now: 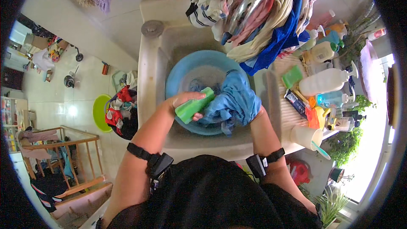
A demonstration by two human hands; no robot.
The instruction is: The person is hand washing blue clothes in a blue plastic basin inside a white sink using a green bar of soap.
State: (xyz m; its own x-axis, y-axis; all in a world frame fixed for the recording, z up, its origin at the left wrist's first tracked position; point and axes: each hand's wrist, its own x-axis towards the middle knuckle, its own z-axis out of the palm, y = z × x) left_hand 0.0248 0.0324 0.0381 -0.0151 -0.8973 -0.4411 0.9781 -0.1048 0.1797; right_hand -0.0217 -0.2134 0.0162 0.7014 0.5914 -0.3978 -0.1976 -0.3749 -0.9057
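My left hand (188,100) grips a green bar of laundry soap (194,105), its thumb on top and a fingertip showing beneath. The soap's far end is close beside a wet blue cloth garment (237,100). That garment covers most of my right hand (257,116), which is inside or behind its folds; only the wrist side shows, so the fingers cannot be made out. Both hands are over a blue plastic basin (173,79) that stands in the sink (149,101). Cloudy water and dark cloth lie in the basin.
Twisted laundry (273,22) hangs around the faucet at the sink's far side. On the ribbed ledge at right are another green soap bar (292,76), a white pump bottle (324,81) and a cup (306,136) with a toothbrush. A dark basket of clothes (127,128) stands left of the sink.
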